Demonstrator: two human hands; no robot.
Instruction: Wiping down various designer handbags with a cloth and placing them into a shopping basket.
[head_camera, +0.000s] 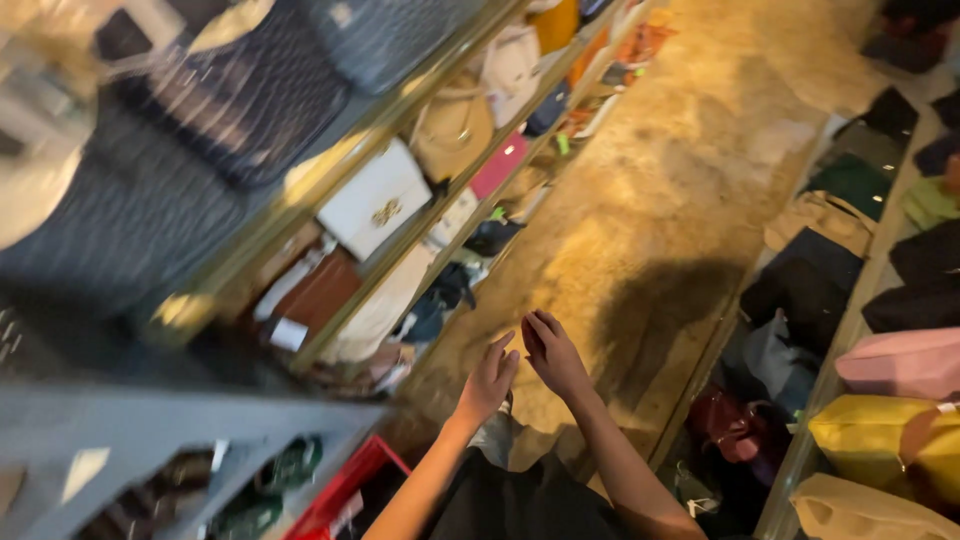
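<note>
Hands meet low in the centre of the frame: I see my left hand (490, 380) and right hand (553, 352) raised close together over the sandy aisle floor (690, 170), fingers loosely spread, gripping nothing. Glass shelves (330, 160) run along the left, displaying handbags upright for viewing, among them a white handbag (373, 200) at upper left. More bags crowd the right edge, including a yellow bag (880, 440) at lower right.
</note>
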